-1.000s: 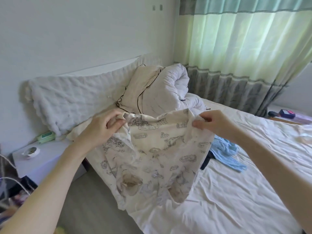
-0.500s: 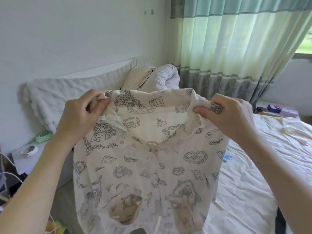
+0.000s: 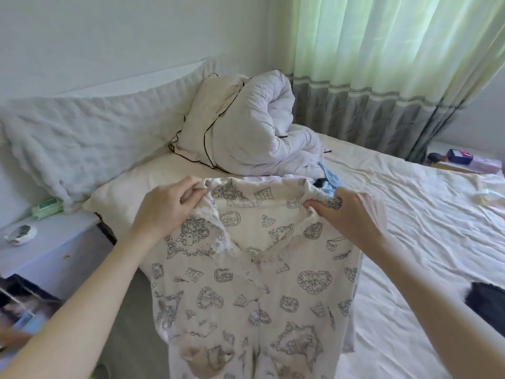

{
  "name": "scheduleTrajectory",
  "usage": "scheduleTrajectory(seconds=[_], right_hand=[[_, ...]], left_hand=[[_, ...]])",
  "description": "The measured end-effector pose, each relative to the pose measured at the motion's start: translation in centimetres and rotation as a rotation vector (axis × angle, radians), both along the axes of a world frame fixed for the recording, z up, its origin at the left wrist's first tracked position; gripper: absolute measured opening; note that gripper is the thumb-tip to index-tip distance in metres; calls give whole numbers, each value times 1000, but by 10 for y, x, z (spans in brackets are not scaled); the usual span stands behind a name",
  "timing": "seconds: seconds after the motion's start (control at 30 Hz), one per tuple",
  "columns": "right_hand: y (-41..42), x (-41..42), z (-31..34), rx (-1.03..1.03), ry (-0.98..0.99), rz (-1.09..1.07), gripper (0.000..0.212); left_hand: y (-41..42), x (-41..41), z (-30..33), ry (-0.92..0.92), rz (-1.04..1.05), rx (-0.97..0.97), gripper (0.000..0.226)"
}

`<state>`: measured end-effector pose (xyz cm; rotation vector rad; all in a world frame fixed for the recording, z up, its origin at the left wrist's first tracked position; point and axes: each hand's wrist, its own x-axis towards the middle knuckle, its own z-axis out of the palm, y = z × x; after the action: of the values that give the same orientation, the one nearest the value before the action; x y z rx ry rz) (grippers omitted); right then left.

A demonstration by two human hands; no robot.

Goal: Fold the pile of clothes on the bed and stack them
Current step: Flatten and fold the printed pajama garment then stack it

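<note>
A cream pyjama shirt [image 3: 254,285] with grey drawn prints and a buttoned front hangs spread out in front of me, over the near edge of the bed [image 3: 410,242]. My left hand [image 3: 164,212] pinches its left shoulder by the collar. My right hand [image 3: 352,214] grips the right shoulder. Behind the shirt, a light blue garment [image 3: 332,181] and a bit of dark cloth lie on the sheet, mostly hidden. A dark garment [image 3: 489,305] lies at the right edge of the bed.
A rolled white duvet [image 3: 254,127] and pillow sit at the head of the bed against a padded headboard [image 3: 82,138]. A white bedside table [image 3: 49,242] on the left holds a small dish and a green pack. Curtains hang behind; another side table is at far right.
The shirt was lifted off the bed and spread between both hands, then lowered a little. My view has tilted down toward the bed.
</note>
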<state>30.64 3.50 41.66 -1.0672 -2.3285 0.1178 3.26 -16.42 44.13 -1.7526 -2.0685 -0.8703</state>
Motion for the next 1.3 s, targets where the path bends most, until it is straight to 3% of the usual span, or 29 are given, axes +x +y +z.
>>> scheduleTrajectory(seconds=[0.17, 0.43, 0.83, 1.03, 1.17, 1.3], right_hand=[[74, -89, -79, -138, -147, -45, 66], [198, -228, -245, -312, -289, -149, 65], [290, -277, -444, -371, -441, -266, 57], [301, -278, -489, -497, -464, -306, 53], [295, -288, -483, -674, -292, -383, 42], [252, -303, -465, -403, -272, -277, 47]], left_hand=[[82, -86, -80, -50, 52, -138, 16], [224, -216, -252, -203, 104, -378, 21], [348, -266, -458, -295, 113, -486, 19], [362, -271, -508, -316, 162, -676, 28], [349, -276, -509, -496, 204, -637, 31], [291, -301, -497, -716, 204, -557, 29]])
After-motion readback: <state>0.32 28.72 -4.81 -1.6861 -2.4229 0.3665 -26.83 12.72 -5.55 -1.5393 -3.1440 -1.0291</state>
